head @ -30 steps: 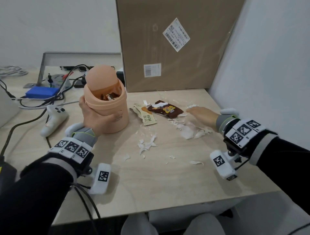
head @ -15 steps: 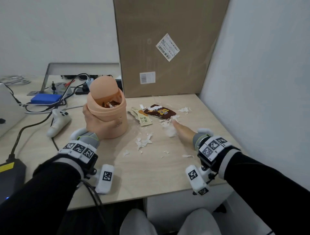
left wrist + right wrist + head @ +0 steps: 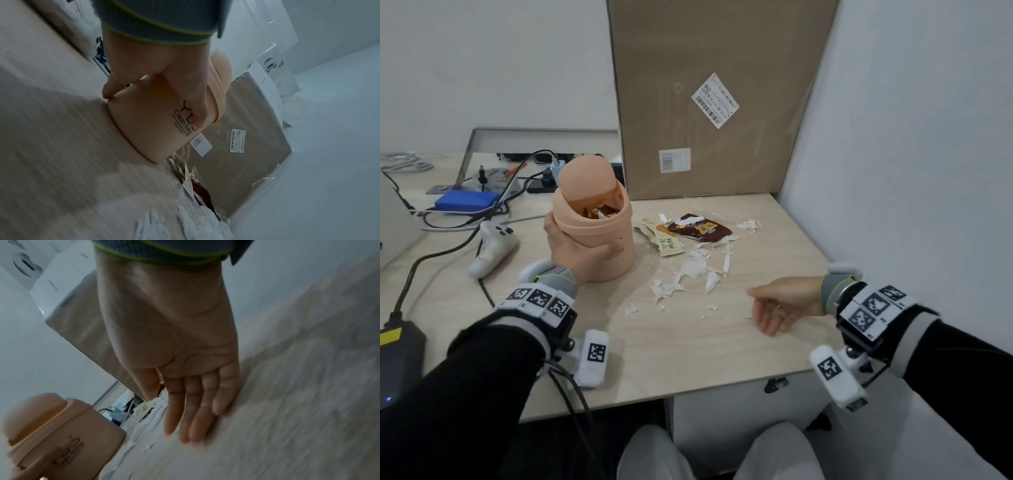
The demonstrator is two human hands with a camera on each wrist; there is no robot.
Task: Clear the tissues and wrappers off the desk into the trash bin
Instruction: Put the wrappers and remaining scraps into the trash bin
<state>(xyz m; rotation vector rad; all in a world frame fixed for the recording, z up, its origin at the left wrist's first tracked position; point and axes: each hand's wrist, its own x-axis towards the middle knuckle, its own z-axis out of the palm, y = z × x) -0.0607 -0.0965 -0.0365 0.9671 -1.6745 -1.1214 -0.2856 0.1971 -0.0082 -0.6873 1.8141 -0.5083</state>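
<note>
A peach trash bin [image 3: 599, 236] [image 3: 152, 126] [image 3: 61, 431] with a dome flap lid stands on the wooden desk [image 3: 688, 342]; my left hand [image 3: 575, 250] [image 3: 164, 84] grips its side. Right of the bin lie a beige wrapper [image 3: 666, 241] and a brown wrapper [image 3: 700, 229]. Torn white tissue scraps [image 3: 695, 270] spread below them, with more scraps [image 3: 748, 225] near the wall. My right hand [image 3: 774, 308] [image 3: 193, 402] rests flat on the desk right of the scraps, fingers straight, holding nothing.
A large cardboard box [image 3: 715, 102] leans against the back wall. A white game controller [image 3: 494, 246], a blue box [image 3: 465, 202], cables and a black power brick [image 3: 397, 363] crowd the left side. The white wall [image 3: 911, 171] borders the right.
My right hand swept from the scraps by the brown wrapper toward the desk's front, dragging tissue pieces closer to the middle. The left hand kept its grip on the bin.
</note>
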